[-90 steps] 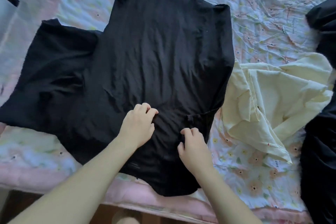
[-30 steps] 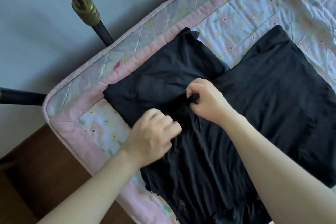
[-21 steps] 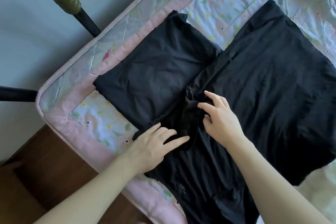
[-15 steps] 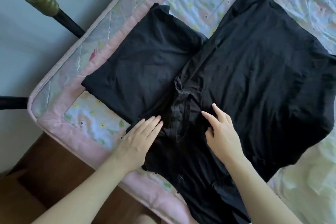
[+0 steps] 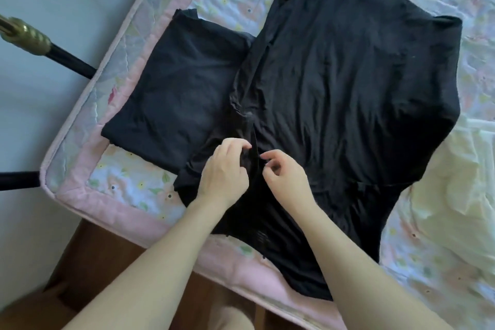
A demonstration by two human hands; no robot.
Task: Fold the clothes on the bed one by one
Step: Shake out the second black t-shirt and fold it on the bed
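Observation:
A black T-shirt [image 5: 361, 83] lies spread flat on the floral bed [image 5: 128, 177], one sleeve stretched out to the left toward the mattress corner. My left hand [image 5: 225, 171] and my right hand [image 5: 286, 177] sit close together near the shirt's lower left part, where sleeve meets body. Both pinch a raised ridge of the black fabric between fingers and thumb. A pale yellow garment [image 5: 450, 177] lies crumpled at the right, partly under the shirt's edge.
The pink mattress border [image 5: 112, 206] runs along the near and left edges. A dark metal bed frame with a brass fitting [image 5: 26, 37] stands at the left by the wall. Wooden floor [image 5: 88, 270] shows below the bed.
Half a second ago both hands lay flat and apart on the shirt. Now they have come together and pinched up a fold of fabric. The view has shifted slightly right.

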